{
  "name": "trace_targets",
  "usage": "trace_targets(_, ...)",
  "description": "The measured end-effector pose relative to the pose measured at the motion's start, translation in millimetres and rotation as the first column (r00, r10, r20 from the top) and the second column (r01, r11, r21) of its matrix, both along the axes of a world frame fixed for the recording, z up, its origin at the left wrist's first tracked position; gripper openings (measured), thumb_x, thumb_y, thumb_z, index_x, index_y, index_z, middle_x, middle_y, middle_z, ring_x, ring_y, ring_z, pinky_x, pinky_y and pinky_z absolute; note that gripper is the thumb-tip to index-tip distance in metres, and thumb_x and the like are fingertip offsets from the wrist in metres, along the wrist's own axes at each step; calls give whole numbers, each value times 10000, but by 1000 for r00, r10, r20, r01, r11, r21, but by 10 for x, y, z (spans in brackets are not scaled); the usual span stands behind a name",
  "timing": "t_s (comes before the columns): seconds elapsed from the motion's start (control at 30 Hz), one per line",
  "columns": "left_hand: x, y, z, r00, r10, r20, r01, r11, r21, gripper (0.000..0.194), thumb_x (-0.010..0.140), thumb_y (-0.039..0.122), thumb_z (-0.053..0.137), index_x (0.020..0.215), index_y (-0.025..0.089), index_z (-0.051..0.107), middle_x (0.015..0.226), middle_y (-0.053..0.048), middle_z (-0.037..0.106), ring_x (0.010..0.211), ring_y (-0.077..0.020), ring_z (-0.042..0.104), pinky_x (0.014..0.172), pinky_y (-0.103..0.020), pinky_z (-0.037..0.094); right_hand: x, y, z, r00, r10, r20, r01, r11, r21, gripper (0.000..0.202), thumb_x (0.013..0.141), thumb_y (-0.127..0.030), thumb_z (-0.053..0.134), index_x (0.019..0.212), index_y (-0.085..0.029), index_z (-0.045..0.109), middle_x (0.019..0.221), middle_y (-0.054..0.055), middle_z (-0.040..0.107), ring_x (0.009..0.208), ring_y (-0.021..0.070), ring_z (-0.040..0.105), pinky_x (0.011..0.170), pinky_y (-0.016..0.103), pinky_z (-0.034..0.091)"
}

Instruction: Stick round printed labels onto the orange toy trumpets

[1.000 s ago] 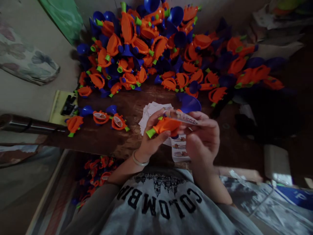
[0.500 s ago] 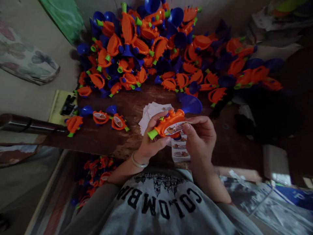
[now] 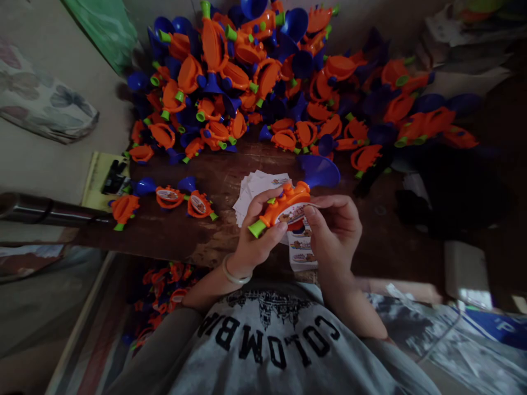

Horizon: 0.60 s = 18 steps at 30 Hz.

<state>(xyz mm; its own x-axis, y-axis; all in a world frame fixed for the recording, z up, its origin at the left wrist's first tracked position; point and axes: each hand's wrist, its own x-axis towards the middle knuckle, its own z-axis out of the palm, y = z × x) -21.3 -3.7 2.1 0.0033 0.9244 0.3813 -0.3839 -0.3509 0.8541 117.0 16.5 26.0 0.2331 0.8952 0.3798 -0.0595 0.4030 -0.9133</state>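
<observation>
My left hand (image 3: 260, 236) holds an orange toy trumpet (image 3: 288, 198) with a green mouthpiece and a blue bell, its thumb on the lower edge of the label. An oval picture sticker (image 3: 290, 213) lies along the trumpet's side. At the sticker's right end, my right hand (image 3: 335, 227) pinches with thumb and fingers; whether it grips the sticker or the toy's edge is hard to tell. Beneath the hands are a strip of stickers (image 3: 302, 253) and a fan of white sheets (image 3: 253, 189).
Many orange and blue trumpets (image 3: 234, 77) are heaped at the back of the brown table (image 3: 173, 241). Several more stand at the left, two with labels (image 3: 168, 195). A dark cylinder (image 3: 53, 209) lies at the left edge. Labelled toys (image 3: 160, 296) sit below the table.
My left thumb has moved up onto the sticker's lower left edge, and the trumpet has tilted slightly. My right hand has shifted a little to the left.
</observation>
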Motion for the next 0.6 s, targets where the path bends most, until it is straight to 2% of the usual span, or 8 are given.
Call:
trace_targets(0.17, 8, -20, 28, 998, 36, -60, -34, 998, 45, 520, 1009, 304, 692, 1501, 316, 523, 1693, -90, 510, 1596, -328, 467, 1312, -538, 440, -12, -14, 23, 997, -5, 72, 5, 1000, 0, 148, 902, -284, 827, 962, -277, 692, 866, -34, 712, 706, 118, 680, 617, 257, 582)
trace_targets(0.3, 7, -30, 56, 993, 58, -105, -52, 997, 56, 505, 1009, 323, 689, 1486, 317, 525, 1700, -86, 504, 1605, -332, 453, 1310, -556, 445, -17, -29, 13, 990, -13, 137, 15, 1000, -17, 144, 930, -308, 796, 987, -277, 668, 883, -25, 703, 689, 132, 660, 595, 292, 565)
trace_targets(0.43, -2, -29, 64, 992, 57, -114, -50, 997, 66, 504, 1013, 299, 682, 1492, 325, 530, 1694, -71, 515, 1594, -311, 473, 1314, -532, 449, -1, -14, -9, 967, -64, 247, 53, 997, 53, 115, 968, -310, 756, 1009, -284, 652, 883, -22, 686, 712, 142, 653, 629, 309, 566)
trace_targets(0.5, -6, -22, 55, 986, 78, -150, -68, 995, 70, 503, 1016, 311, 678, 1496, 326, 529, 1691, -70, 517, 1587, -309, 484, 1314, -534, 450, 9, -2, 6, 916, -156, 369, 111, 984, 142, 127, 968, -308, 752, 1039, -289, 649, 953, 10, 675, 810, 175, 673, 677, 337, 583)
trace_targets(0.53, -7, -20, 49, 981, 92, -170, -81, 994, 70, 502, 1021, 322, 672, 1501, 327, 523, 1689, -72, 519, 1582, -310, 491, 1314, -539, 449, 14, 4, 22, 876, -229, 424, 157, 968, 198, 189, 957, -324, 765, 1100, -292, 646, 1048, 45, 670, 921, 211, 687, 718, 364, 599)
trace_targets(0.6, -13, -23, 44, 969, 118, -215, -105, 992, 72, 498, 1035, 344, 650, 1510, 332, 504, 1674, -75, 533, 1568, -306, 510, 1308, -547, 456, 25, 22, 58, 790, -338, 511, 213, 933, 289, 475, 930, -417, 788, 1336, -298, 573, 1328, 136, 597, 1222, 313, 642, 841, 454, 628)
